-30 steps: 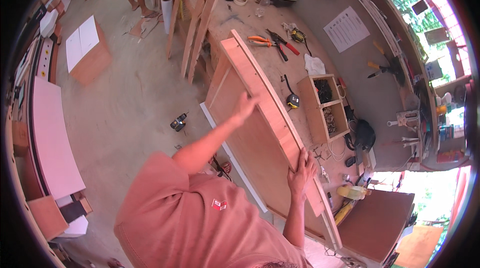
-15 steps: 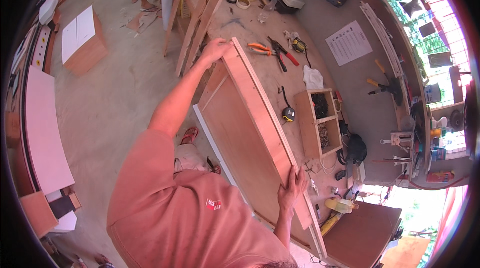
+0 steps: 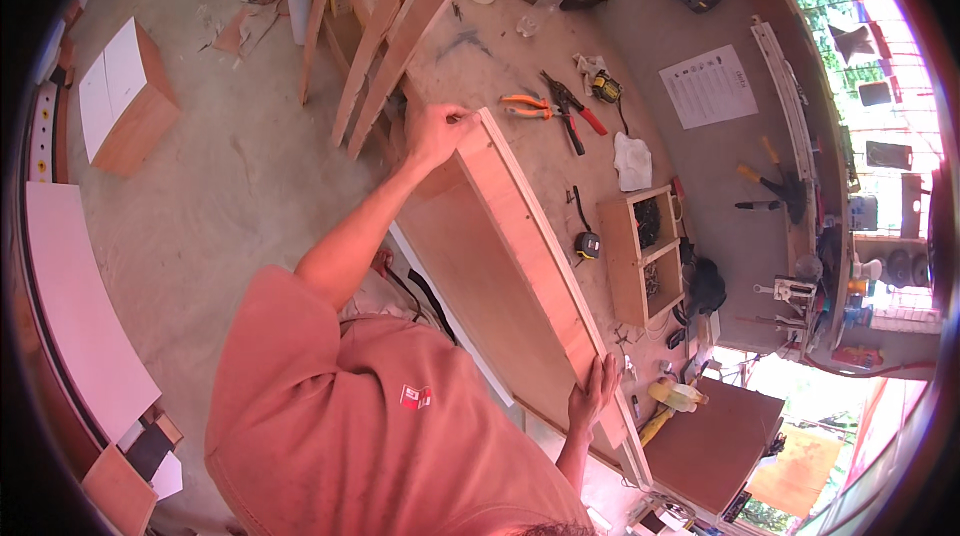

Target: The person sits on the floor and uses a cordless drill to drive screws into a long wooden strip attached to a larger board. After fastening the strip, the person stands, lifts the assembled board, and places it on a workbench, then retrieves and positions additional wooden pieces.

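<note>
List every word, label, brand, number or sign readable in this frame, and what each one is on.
None that I can quote:
Paper sheet on the wall: lines of print, too small and blurred.
Shirt: red-and-white emblem, any lettering too small.
Tape measure beside the divided box: any markings too small.
Wooden assembly: no lettering visible.

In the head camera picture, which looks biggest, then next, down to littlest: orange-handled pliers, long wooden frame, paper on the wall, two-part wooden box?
1. Long wooden frame
2. Two-part wooden box
3. Paper
4. Orange-handled pliers
</note>
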A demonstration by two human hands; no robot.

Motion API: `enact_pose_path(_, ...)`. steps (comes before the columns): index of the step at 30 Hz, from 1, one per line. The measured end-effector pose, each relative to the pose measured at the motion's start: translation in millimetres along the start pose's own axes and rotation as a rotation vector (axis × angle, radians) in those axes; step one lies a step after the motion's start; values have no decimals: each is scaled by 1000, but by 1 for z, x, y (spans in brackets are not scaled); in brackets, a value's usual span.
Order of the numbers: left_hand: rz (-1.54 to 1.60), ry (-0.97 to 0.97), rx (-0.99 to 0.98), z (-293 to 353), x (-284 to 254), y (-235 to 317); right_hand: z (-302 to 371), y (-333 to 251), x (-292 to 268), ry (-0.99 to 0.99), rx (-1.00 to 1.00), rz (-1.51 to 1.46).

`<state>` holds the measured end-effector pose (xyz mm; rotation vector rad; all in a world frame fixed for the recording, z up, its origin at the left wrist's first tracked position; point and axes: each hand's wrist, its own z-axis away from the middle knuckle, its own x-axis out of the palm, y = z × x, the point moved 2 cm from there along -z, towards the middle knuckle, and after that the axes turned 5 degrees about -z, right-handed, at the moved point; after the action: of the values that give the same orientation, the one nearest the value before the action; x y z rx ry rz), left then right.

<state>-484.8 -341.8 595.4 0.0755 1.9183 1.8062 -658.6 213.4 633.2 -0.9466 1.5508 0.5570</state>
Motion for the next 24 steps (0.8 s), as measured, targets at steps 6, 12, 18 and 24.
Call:
enact_pose_path(6, -46, 14, 31, -5, -1, 4, -1, -9, 2, 67, 24, -67)
enact_pose_path(12, -9, 34, 4, -4, -2, 5, -3, -8, 5, 56, 42, -15)
enact_pose_path(18, -45, 16, -3, -7, -2, 6, 1, -4, 4, 61, 40, -10)
enact_pose_path(24, -31, 0, -23, -9, -4, 9, 1, -2, 5, 53, 46, -14)
